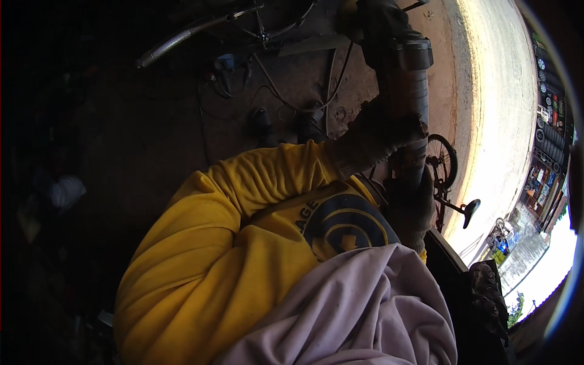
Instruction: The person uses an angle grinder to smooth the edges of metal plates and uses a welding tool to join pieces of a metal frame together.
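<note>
A thick, dark cylindrical thing [411, 88] with a wider collar near its top runs up and down right of my chest; its exact kind is too dark to tell. My left hand [378, 135], in a dark knitted glove, is closed round its middle, the fingers reaching across to its right side. Just below, my right hand [409, 204], also in a dark glove, is closed round its lower part. Most fingers of the right hand are lost in shadow.
Cables [283, 103] hang and lie over the dark floor by my shoes [261, 118]. A metal bar with a knurled grip [173, 47] juts in at the upper left. A bicycle [443, 161] stands at the right, beside sunlit ground [499, 109]. Shelves of goods [547, 131] line the far right.
</note>
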Available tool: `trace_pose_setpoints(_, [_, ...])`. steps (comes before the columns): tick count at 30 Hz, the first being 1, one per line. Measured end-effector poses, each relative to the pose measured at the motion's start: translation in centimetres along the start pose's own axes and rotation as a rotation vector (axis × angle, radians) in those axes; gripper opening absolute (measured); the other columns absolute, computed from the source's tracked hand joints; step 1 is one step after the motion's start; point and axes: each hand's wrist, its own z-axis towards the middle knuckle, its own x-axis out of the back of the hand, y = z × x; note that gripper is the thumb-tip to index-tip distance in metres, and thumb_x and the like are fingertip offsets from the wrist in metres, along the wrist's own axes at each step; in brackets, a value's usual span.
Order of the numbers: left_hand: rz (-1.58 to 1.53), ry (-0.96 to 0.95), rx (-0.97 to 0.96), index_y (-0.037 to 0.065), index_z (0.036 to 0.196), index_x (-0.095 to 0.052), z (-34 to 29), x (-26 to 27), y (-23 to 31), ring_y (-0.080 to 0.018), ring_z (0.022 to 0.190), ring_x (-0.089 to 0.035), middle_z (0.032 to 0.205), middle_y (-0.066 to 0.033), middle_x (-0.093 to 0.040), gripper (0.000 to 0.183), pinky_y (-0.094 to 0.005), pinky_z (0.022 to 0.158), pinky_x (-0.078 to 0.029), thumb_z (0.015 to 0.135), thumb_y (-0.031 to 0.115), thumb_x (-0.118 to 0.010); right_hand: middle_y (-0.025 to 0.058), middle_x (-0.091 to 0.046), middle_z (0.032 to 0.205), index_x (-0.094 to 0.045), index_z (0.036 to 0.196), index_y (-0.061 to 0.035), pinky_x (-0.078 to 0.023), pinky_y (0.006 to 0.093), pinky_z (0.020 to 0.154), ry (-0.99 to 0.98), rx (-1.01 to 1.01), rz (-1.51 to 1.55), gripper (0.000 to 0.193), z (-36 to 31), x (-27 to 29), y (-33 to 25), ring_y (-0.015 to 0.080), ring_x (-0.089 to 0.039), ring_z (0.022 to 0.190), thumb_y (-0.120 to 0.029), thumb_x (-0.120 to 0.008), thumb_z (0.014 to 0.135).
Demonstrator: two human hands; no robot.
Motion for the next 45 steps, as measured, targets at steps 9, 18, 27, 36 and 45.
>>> trace_pose_setpoints(9, [0.07, -0.046, 0.06, 0.003, 0.118, -0.06, 5.5, 0.2, -3.5, -0.0168, 0.09, -0.068, 0.1, -0.0075, -0.068, 0.048, -0.0343, 0.082, -0.059, 0.082, 0.026, -0.082, 0.0104, -0.073, 0.093, -0.06, 0.122, -0.003, -0.058, 0.033, 0.07, -0.306, -0.257, 0.492, 0.051, 5.0, -1.5, 7.1, 0.0204, -0.072, 0.077, -0.013, -0.081, 0.077])
trace_pose_setpoints(18, [0.298, 0.17, 0.104, 0.002, 0.107, -0.067, 12.5, -1.1, -10.9, -0.0184, 0.083, -0.07, 0.092, -0.0087, -0.072, 0.038, -0.0346, 0.079, -0.057, 0.079, 0.023, -0.079, 0.0132, -0.071, 0.091, -0.057, 0.12, -0.0018, -0.057, 0.0349, 0.067, -0.552, -0.344, 0.636, 0.046, 10.6, -4.2, 13.5, 0.0243, -0.071, 0.076, -0.016, -0.074, 0.08])
trace_pose_setpoints(27, [0.745, 0.302, 0.103, 0.002, 0.112, -0.064, 13.5, 2.1, -17.2, -0.0217, 0.09, -0.068, 0.099, -0.0102, -0.07, 0.042, -0.0376, 0.084, -0.056, 0.084, 0.029, -0.078, 0.0162, -0.072, 0.096, -0.059, 0.118, -0.0065, -0.056, 0.0425, 0.074, -0.351, -0.242, 0.196, 0.041, 12.0, -8.5, 19.0, 0.0324, -0.073, 0.087, -0.017, -0.072, 0.081])
trace_pose_setpoints(36, [0.715, 0.66, 0.299, 0.003, 0.123, -0.064, 5.3, 12.3, -10.4, -0.0164, 0.081, -0.071, 0.11, -0.0086, -0.071, 0.029, -0.0288, 0.069, -0.058, 0.099, 0.019, -0.061, 0.0118, -0.067, 0.086, -0.06, 0.116, -0.0009, -0.055, 0.0342, 0.06, -0.817, -0.335, 0.511, 0.038, 16.7, -13.2, 21.3, 0.0193, -0.068, 0.072, -0.014, -0.067, 0.081])
trace_pose_setpoints(45, [0.863, 0.717, 0.246, 0.008, 0.127, -0.065, -2.7, 15.1, -5.8, -0.0086, 0.062, -0.061, 0.106, -0.0057, -0.075, 0.032, -0.0252, 0.059, -0.051, 0.095, 0.016, -0.062, 0.0089, -0.066, 0.085, -0.062, 0.114, -0.0005, -0.053, 0.0341, 0.059, -0.969, -0.205, 0.506, 0.036, 25.4, -25.2, 17.3, 0.0188, -0.065, 0.07, -0.015, -0.067, 0.081])
